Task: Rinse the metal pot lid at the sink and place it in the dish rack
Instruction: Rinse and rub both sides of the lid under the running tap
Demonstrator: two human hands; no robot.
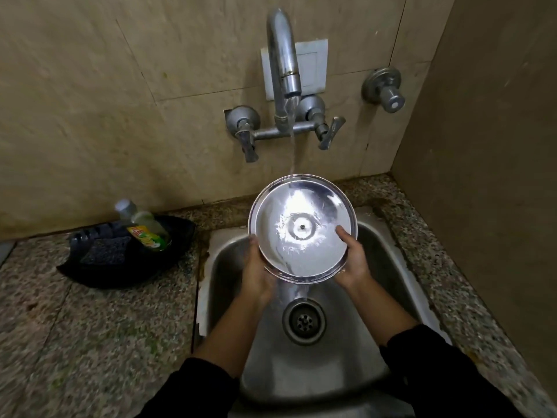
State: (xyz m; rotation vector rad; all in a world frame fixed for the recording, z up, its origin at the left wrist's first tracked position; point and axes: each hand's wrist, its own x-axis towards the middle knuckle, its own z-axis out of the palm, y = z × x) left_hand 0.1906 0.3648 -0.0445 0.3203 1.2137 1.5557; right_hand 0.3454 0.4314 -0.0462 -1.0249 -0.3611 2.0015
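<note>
Leftmost, on the speckled granite counter [90, 321], sits a black plastic tray [99, 267] holding a dark scrubbing pad [105, 250] and a tilted bottle of green dish soap [144, 226]; it lies well apart from the steel sink [340, 336], against the wall. Over the basin, the left hand [256, 267] cups the metal pot lid [303, 227] from below at its left rim, fingers curled under and mostly hidden. The lid is held underside up, tilted slightly toward the camera, with its centre rivet showing. A stream of water [292, 146] from the wall-mounted tap [283, 64] strikes the lid's far edge and runs off toward the drain [304, 321], which lies bare below. The right hand [352, 260] grips the right rim, thumb on the inner face, fingers closed beneath. Two lever handles [247, 140] flank the spout, and a separate round valve [385, 89] sits farther right. Beige stone tiles [90, 101] back the sink, and a side wall [482, 176] closes in just right of the narrow counter strip there.
</note>
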